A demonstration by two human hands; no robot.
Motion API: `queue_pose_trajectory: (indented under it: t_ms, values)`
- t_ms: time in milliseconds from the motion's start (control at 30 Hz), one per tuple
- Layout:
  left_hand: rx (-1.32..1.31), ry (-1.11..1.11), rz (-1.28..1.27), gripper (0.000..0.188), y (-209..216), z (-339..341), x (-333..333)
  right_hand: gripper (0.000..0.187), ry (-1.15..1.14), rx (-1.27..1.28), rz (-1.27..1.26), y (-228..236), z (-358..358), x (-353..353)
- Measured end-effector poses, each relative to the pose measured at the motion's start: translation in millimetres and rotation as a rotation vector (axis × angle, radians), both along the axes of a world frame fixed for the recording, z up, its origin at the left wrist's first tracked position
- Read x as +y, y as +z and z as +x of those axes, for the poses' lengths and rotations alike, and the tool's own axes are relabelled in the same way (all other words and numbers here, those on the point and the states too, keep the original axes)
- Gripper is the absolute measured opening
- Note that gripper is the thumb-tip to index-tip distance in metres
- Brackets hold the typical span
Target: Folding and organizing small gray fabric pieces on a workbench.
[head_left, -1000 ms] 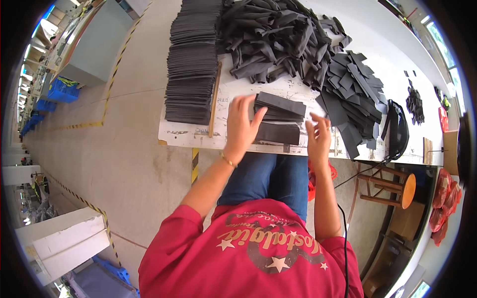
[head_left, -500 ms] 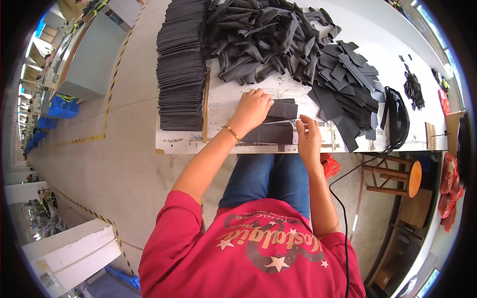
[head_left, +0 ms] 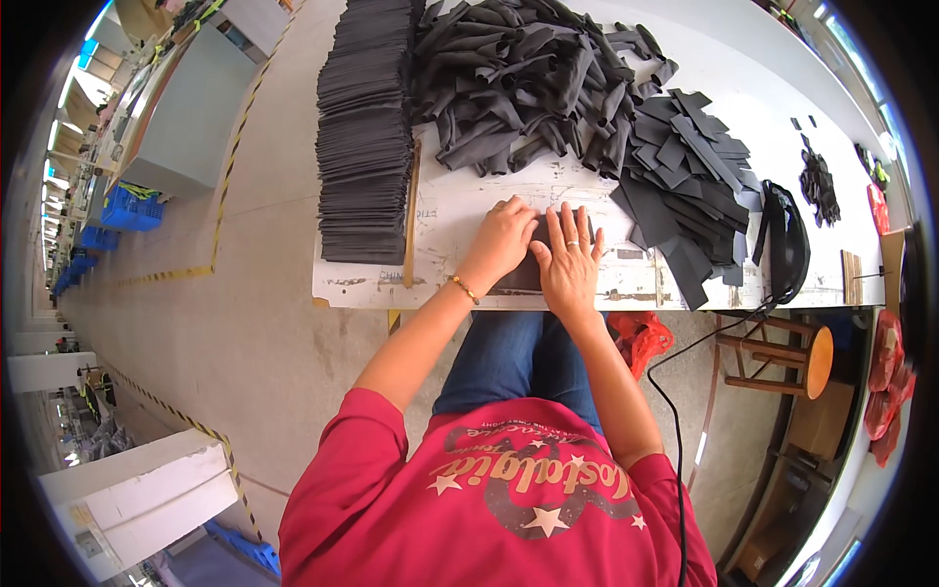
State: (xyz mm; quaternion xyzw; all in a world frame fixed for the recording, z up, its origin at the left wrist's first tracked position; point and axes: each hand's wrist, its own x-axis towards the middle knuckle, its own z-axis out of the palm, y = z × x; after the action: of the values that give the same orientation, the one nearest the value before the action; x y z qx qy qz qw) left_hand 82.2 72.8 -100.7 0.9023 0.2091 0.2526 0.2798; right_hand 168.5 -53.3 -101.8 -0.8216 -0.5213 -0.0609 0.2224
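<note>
A black fabric piece (head_left: 520, 281) lies on the white worktable (head_left: 455, 205) in front of me, partly hidden under both hands. My left hand (head_left: 502, 243) has its fingers curled down together on the piece at its far left part. The palm of my right hand (head_left: 569, 266), which wears a ring, rests flat on the piece with the fingers spread. The thumb of that hand reaches toward the left fingertips. A bead bracelet (head_left: 464, 289) circles my left wrist.
To the left stands a long row of stacked black folded pieces (head_left: 364, 147), beside a wooden strip (head_left: 412, 215). Rolled black pieces (head_left: 528, 78) are heaped at the back. Flat black strips (head_left: 685, 176) pile up on the right, near a black corded thing (head_left: 781, 245). A wooden stool (head_left: 818, 362) stands below.
My right hand has moved left from the pieces' right edge, opening from a pinch to lie flat on the black fabric. The left hand stays about where it was. The view has shifted slightly.
</note>
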Motion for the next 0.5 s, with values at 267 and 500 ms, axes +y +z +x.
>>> queue_pose_trajectory:
  t_ms: [267, 500]
  values:
    - [0.02, 0.027, -0.051, 0.019, 0, -5, 8, 0.057, -0.036, -0.016, -0.095, -7, -3, 3]
    - [0.258, 0.127, 0.183, 0.051, -13, -46, -19, 0.066, 0.025, 0.004, -0.113, -6, -3, 2]
